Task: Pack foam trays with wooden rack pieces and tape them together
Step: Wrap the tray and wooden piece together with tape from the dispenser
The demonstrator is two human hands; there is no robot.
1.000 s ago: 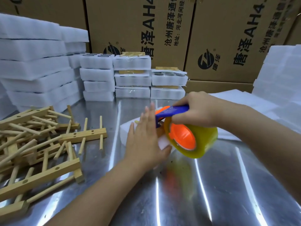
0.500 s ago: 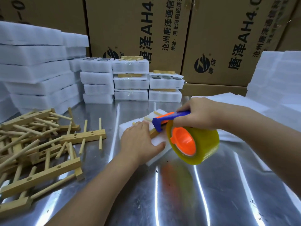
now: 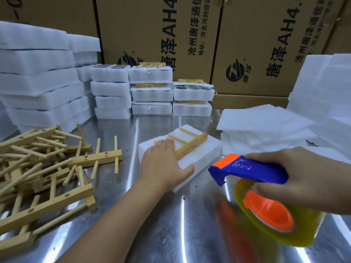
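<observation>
Foam tray [image 3: 199, 156] with a wooden rack piece [image 3: 191, 145] laid on top, at the middle of the steel bench [image 3: 171, 224]. Left hand [image 3: 163, 164] rests on the tray's near left corner, grip wide, fingers flat over the rack piece's end and thumb along the tray's front side. Right hand [image 3: 307, 179] holds a tape dispenser [image 3: 250, 169] just right of the tray and apart from it, grip closed round the blue handle. Loose rack pieces [image 3: 38, 168] lie heaped at left; taped trays [image 3: 152, 92] stand stacked behind, before cardboard boxes [image 3: 161, 35].
</observation>
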